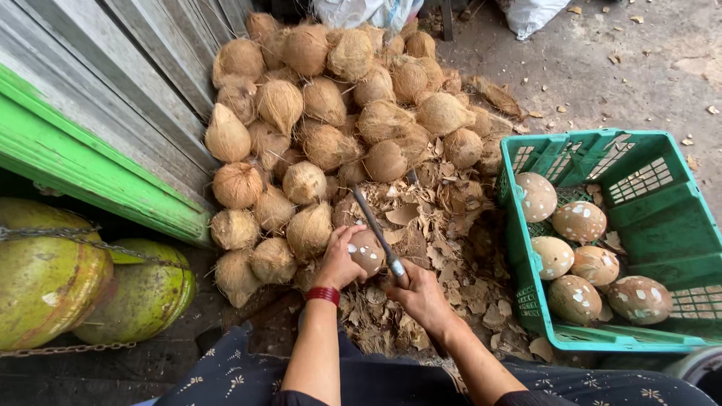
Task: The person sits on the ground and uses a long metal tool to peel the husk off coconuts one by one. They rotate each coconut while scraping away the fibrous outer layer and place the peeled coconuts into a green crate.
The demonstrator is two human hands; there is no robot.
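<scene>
Concrete floor point(602, 68) littered with husk scraps point(451, 248); coconut pile point(331, 120) against a wall. Left hand point(340, 259) grips a peeled coconut point(367, 252), right hand point(421, 297) clasps a knife point(376, 229). Green crate point(662, 225) stands beside, holding 6.

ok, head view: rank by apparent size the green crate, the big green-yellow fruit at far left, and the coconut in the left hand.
1. Green crate
2. Green-yellow fruit, though nearness to the camera may inflate it
3. Coconut in the left hand, clearly smallest
</scene>
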